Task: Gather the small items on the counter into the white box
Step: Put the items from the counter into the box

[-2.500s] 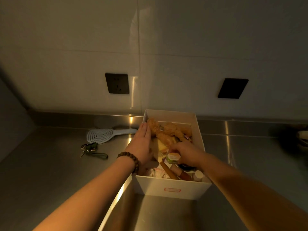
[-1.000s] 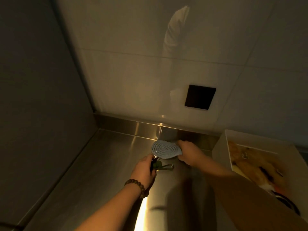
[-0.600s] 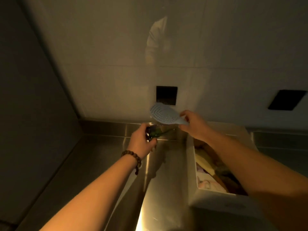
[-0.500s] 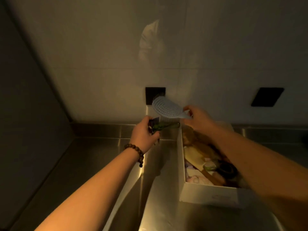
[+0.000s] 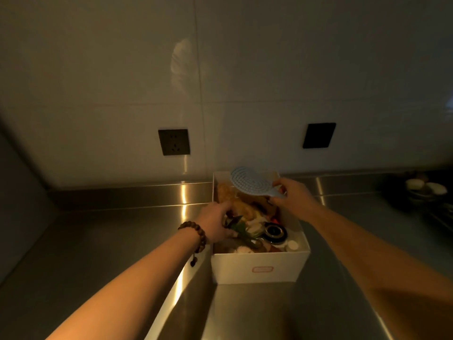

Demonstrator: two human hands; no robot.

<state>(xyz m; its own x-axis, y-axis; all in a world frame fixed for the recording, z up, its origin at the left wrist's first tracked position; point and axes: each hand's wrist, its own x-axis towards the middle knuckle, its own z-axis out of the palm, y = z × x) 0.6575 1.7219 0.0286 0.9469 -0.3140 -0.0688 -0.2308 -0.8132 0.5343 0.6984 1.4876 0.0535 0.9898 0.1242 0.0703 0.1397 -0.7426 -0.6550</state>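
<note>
The white box (image 5: 255, 268) stands on the steel counter (image 5: 110, 241), filled with several small items, among them an orange plush toy (image 5: 245, 209) and a round black tin (image 5: 275, 231). My right hand (image 5: 291, 196) pinches the handle of a pale blue hairbrush (image 5: 247, 184), holding it above the far end of the box. My left hand (image 5: 217, 224), with a bead bracelet on the wrist, reaches over the box's left wall and grips the keys with a green strap (image 5: 239, 228) just inside it.
Two black wall sockets (image 5: 174, 142) (image 5: 318, 135) sit on the tiled wall behind. Dark dishes and bowls (image 5: 426, 190) crowd the counter at the far right. A side wall closes the counter at the left.
Both hands lifted the hairbrush and the keys from the counter's left part and carried them right, over the box. The left hand has dropped lower, into the box.
</note>
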